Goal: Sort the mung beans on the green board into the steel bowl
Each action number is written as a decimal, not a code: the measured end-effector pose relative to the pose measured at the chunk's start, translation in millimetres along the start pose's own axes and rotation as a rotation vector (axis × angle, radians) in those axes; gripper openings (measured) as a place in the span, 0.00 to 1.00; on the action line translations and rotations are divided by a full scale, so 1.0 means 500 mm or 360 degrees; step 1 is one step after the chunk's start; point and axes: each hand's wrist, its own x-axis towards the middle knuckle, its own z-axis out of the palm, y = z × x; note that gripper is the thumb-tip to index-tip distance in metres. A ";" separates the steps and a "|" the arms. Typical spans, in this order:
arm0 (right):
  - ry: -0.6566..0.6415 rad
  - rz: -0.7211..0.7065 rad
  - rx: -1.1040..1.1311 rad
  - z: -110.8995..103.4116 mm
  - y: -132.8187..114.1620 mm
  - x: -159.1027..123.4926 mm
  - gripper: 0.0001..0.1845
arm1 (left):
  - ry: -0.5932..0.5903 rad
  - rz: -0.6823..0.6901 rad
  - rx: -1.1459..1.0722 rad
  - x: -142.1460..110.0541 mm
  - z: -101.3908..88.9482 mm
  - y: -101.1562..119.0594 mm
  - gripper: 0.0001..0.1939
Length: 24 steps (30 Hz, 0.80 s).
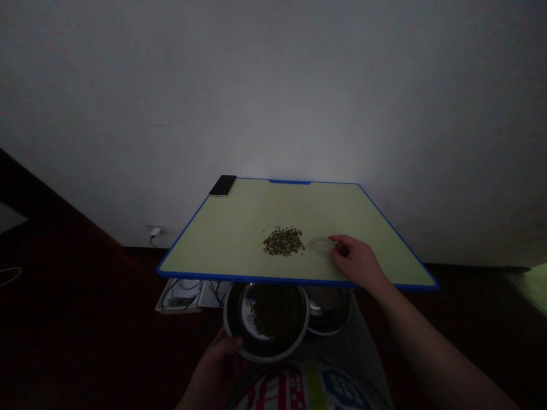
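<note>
A small pile of dark green beans (284, 241) lies on a pale green table with a blue rim (213, 245). Just right of the pile stands a small clear round dish (320, 245). My right hand (358, 261) rests on the table with its fingers curled at the dish's right edge. Below the table's near edge, my left hand (217, 356) grips the rim of a steel bowl (239, 310) that holds more beans. A second steel bowl (331, 316) sits to its right, partly hidden by the table.
A black phone (223, 185) lies at the table's far left corner. A white wall rises behind. A plug and cable (154, 232) sit low on the wall at left. A white box with cables (183, 296) lies under the table. The floor is dark.
</note>
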 end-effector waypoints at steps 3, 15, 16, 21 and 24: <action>-0.0022 -0.0036 -0.0053 0.004 -0.006 0.018 0.22 | 0.0020 0.0015 0.0042 -0.001 -0.005 0.000 0.34; -0.0271 -0.0158 -0.0088 -0.006 -0.012 0.057 0.22 | -0.0026 -0.0022 -0.0096 0.007 -0.007 -0.003 0.38; -0.0286 -0.0161 -0.0066 -0.007 -0.009 0.056 0.22 | -0.0012 -0.0018 -0.0096 0.006 -0.008 -0.003 0.39; -0.0350 -0.0202 0.0079 -0.010 0.012 0.048 0.22 | -0.0004 -0.0021 -0.0098 0.005 -0.009 -0.002 0.39; -0.0301 -0.0215 0.0062 -0.011 0.011 0.046 0.21 | -0.0005 -0.0038 -0.0080 0.002 -0.006 0.000 0.39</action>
